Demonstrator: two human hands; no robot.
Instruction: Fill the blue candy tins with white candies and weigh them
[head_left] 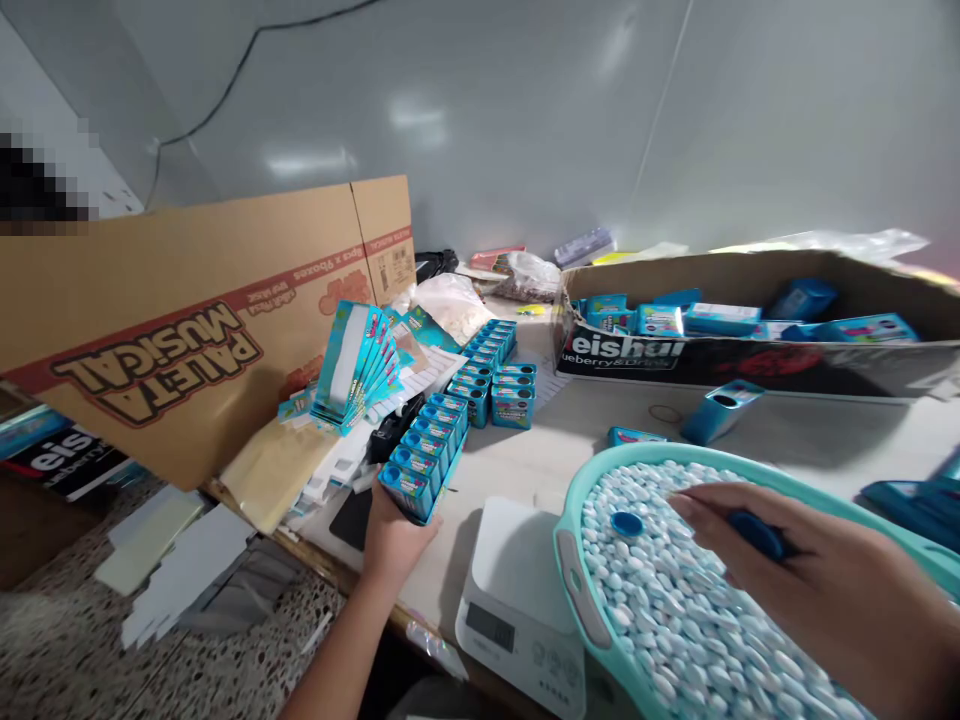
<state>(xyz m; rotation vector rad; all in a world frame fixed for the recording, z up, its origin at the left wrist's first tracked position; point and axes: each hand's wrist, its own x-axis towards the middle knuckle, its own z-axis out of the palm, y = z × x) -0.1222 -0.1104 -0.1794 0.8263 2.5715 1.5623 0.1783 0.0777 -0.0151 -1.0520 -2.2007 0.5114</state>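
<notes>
Standing far to the left of the white scale (521, 600), a large cardboard box (232, 290) shows its print upside down and seems to screen off that side of the table (529, 465). Nearer the scale, blue cards (358, 365) lie fanned, perhaps so each lifts easily. Just left of the scale, a person's left hand (397, 540) grips the near end of a row of small blue boxes (426, 450), apparently to keep their round openings facing up. More small boxes (513, 408) stand in rows behind the scale. Just right of the scale sits a turquoise tub (568, 520) of pale candies (652, 610), probably placed for easy reach; a blue cap (627, 523) lies on top. Farther right of the scale, the right hand (814, 580) hangs over the tub, fingers curled around a dark blue piece (757, 535); whether its fingertips pinch a candy, I cannot tell. Behind, right of the scale, an open carton (720, 370) holds loose blue boxes (724, 318).
</notes>
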